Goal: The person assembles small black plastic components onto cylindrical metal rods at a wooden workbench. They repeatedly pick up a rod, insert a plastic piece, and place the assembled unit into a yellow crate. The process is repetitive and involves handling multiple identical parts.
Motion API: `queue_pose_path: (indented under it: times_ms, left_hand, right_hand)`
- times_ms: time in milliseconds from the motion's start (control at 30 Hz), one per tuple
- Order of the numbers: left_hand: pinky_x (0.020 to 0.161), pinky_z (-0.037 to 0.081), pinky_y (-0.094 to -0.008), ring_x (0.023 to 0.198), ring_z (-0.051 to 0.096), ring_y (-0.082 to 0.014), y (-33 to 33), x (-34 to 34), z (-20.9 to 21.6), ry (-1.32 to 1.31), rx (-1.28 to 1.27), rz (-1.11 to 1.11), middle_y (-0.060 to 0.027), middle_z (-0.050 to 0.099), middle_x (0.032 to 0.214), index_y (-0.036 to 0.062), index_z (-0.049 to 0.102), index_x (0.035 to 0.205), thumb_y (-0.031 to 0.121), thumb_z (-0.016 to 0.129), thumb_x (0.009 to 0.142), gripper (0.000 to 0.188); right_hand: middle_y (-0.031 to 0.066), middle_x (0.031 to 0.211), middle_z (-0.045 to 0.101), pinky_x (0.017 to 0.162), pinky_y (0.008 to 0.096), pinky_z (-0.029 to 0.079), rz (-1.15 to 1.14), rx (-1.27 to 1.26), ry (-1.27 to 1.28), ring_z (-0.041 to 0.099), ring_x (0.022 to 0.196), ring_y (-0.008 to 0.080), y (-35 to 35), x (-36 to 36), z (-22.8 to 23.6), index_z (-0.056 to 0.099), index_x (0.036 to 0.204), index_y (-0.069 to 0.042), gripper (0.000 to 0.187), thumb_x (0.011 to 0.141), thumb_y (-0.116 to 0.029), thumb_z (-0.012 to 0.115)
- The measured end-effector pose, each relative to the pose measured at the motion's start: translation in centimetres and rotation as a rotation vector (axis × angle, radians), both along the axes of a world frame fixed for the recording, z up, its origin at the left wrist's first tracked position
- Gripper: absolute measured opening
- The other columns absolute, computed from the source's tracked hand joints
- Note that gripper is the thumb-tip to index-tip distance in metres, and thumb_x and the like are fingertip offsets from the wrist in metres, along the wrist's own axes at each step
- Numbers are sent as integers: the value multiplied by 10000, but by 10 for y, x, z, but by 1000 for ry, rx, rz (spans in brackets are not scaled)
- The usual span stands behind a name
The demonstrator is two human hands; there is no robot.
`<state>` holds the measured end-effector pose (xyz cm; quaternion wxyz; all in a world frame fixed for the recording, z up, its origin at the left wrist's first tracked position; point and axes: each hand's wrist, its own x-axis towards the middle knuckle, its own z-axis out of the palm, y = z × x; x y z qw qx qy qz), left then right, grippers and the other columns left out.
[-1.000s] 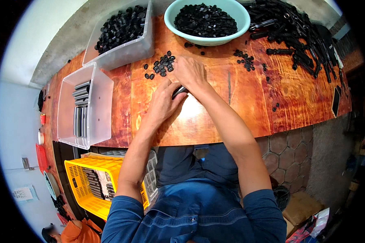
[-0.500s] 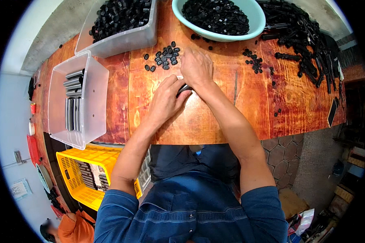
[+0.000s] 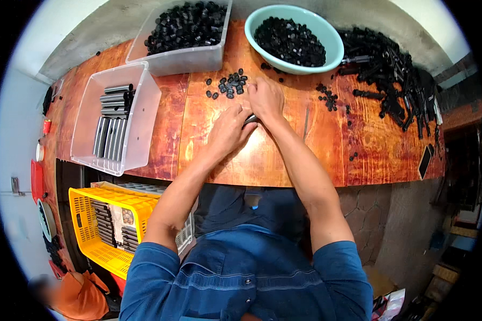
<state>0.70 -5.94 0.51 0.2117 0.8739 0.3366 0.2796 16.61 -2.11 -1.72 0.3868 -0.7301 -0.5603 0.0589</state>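
Note:
My left hand (image 3: 227, 130) is closed around a dark, shiny metal tube (image 3: 250, 119), held low over the wooden table (image 3: 241, 166). Just beyond its far end, my right hand (image 3: 266, 100) is curled with the fingers pressed together; whatever they grip is hidden under the hand. Close to the right fingertips lies a loose group of small black oval plastic pieces (image 3: 234, 84). More metal tubes (image 3: 111, 138) are stacked in a clear plastic bin (image 3: 143, 136) on the left.
Behind stand a clear bin (image 3: 193, 65) of black caps and a pale green basin (image 3: 334, 48) of small black parts. Black rod-like parts (image 3: 401, 85) heap at the far right. A thin rod (image 3: 306, 124) and a phone-like slab (image 3: 426, 161) lie rightward. A yellow crate (image 3: 99, 192) sits below left.
The whole view has shifted, so the table things appear lower and the bins show more fully. Both hands stay together at the tube, with only slight movement.

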Motion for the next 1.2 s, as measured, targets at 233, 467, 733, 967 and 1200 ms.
queue_pose_path:
  times_ms: [233, 467, 733, 967, 1200]
  left_hand:
    - [737, 554, -338, 857, 673, -223, -6, -23, 7, -748, -986, 296, -117, 670, 985, 67, 582, 1391, 214, 622, 1010, 410]
    - [584, 555, -241, 740, 640, -129, -58, -79, 5, -1163, -1228, 272, -79, 632, 949, 41, 564, 1219, 312, 606, 1024, 336]
    - [568, 533, -236, 667, 624, -83, -191, -162, 10, -1142, -1046, 548, -44, 657, 872, 0, 544, 1386, 171, 662, 982, 454]
    - [775, 552, -300, 831, 652, -130, -261, -319, 13, -1179, -667, 1221, -63, 673, 876, -24, 548, 1369, 151, 668, 965, 456]
    - [738, 535, -341, 819, 684, -170, -265, -516, -50, -690, -499, 1705, -119, 734, 968, 11, 444, 1454, 139, 741, 887, 653]
  right_hand:
    - [158, 735, 652, 653, 425, 460, -37, 108, 523, 629, 705, 331, -5, 19, -20, 630, 811, -7, 405, 1006, -357, 572]
    - [142, 845, 706, 754, 377, 500, 156, 182, 447, 666, 821, 228, 4, -3, -32, 697, 905, -2, 316, 991, -288, 593]
    - [26, 731, 582, 623, 311, 430, 227, 88, 453, 504, 678, 131, 6, 39, -38, 640, 834, 20, 399, 1041, -316, 586]
    - [46, 687, 527, 605, 346, 404, 126, 37, 380, 479, 641, 167, 2, 32, -32, 613, 821, 7, 410, 1047, -332, 564]
    - [22, 685, 530, 585, 325, 386, 154, 54, 314, 464, 628, 150, 11, 41, -40, 619, 798, -23, 406, 1048, -340, 576]
